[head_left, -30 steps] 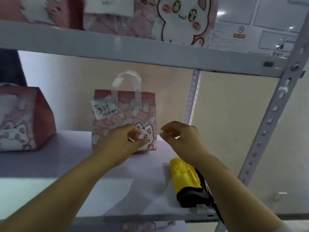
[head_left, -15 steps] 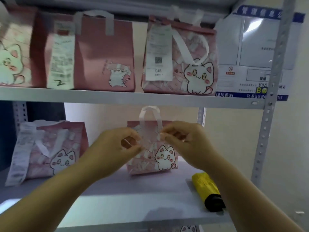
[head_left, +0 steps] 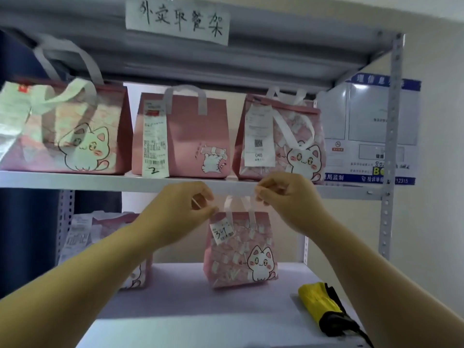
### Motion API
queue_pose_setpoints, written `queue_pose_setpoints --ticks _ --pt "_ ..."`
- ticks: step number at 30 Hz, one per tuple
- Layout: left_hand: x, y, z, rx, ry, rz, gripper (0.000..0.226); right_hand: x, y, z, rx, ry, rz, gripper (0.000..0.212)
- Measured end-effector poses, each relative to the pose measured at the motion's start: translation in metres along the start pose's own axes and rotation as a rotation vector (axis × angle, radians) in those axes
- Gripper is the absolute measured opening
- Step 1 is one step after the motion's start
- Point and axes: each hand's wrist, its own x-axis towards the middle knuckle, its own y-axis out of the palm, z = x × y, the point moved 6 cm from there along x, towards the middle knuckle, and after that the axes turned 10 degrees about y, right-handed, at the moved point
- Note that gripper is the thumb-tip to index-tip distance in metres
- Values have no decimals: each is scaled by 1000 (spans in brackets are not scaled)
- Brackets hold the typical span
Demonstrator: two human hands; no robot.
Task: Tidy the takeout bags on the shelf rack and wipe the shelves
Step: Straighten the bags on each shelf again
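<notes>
Both hands are raised with fingers curled narrow: left hand (head_left: 183,209) and right hand (head_left: 288,199) flank the white handle (head_left: 241,204) of the tagged cat-print takeout bag (head_left: 238,254); whether they grip it cannot be told. The bag stands mid-depth on the lower shelf (head_left: 188,297).

Count:
- Upper shelf (head_left: 75,180): three bags (head_left: 185,136).
- Lower shelf: two, counting the second bag (head_left: 100,229) near the left edge.
- One yellow-black cloth (head_left: 319,305), front right corner.

On the upper shelf (head_left: 100,181) three takeout bags stand in a row: the left bag (head_left: 70,136), the middle bag (head_left: 190,136), the right bag (head_left: 283,136). Below, on the lower shelf (head_left: 200,312), a fourth bag (head_left: 241,249) stands mid-shelf, a fifth bag (head_left: 108,224) far left, and a folded cloth (head_left: 317,303) lies at front right.
</notes>
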Motion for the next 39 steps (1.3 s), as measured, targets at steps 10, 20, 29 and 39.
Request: queue_pose_setpoints --ticks 10,20,29,39 --pt "50 22 3 44 0 -52 23 45 -39 -54 -107 153 -250 9" --pt "135 74 0 161 -100 -37 50 102 -92 -152 -333 407 -371 74" --pt "154 104 15 119 -175 86 34 122 -83 -188 -162 482 -141 52" --pt "149 94 17 58 -164 -66 38 112 -95 -184 -151 461 -265 44"
